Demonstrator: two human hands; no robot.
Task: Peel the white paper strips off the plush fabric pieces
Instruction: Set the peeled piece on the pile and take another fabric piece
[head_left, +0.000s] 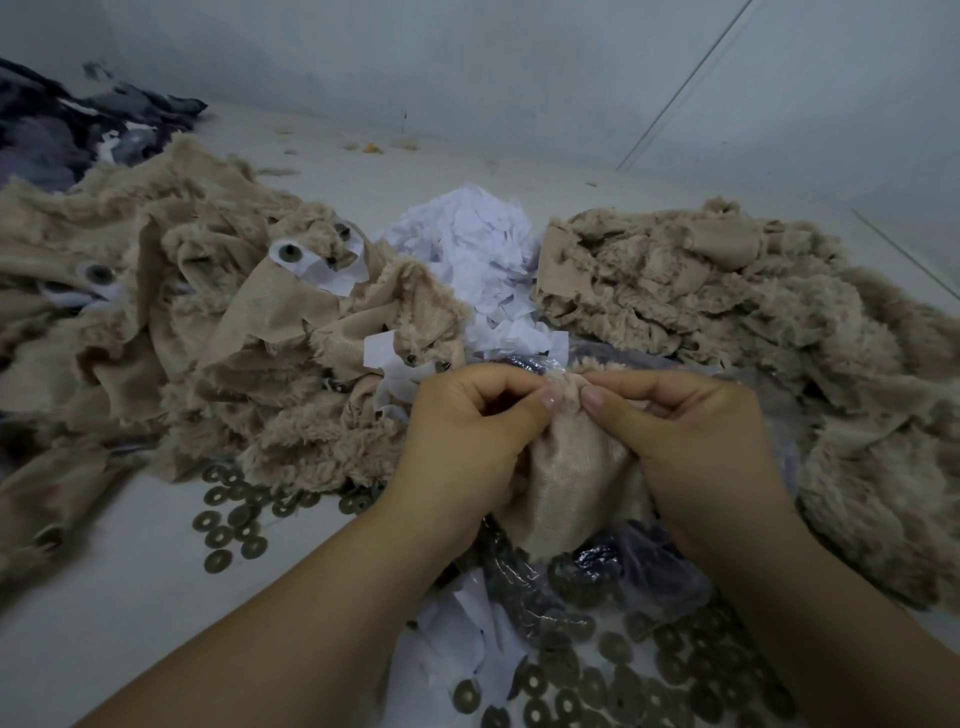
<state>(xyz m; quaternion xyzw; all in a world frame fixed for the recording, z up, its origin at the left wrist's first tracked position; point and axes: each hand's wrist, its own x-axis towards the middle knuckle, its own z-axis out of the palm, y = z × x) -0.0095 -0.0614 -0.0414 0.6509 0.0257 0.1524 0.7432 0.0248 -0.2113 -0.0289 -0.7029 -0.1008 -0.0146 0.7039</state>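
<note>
Both hands hold one beige plush piece (571, 488) in the middle foreground, its smooth backing facing me. My left hand (467, 436) pinches its top edge from the left, and my right hand (691, 441) pinches the same edge from the right, thumbs almost touching. No paper strip shows on this piece. To the left lies a pile of plush pieces (218, 332) with white paper strips (332, 275) still stuck around metal eyelets. A heap of loose white paper strips (478, 260) sits behind my hands.
A second heap of plush pieces (727, 291) fills the right side. Several dark metal washers (234, 519) are scattered on the white table, more lie on a clear plastic bag (613, 582) below my hands. Dark patterned cloth (62, 130) lies far left.
</note>
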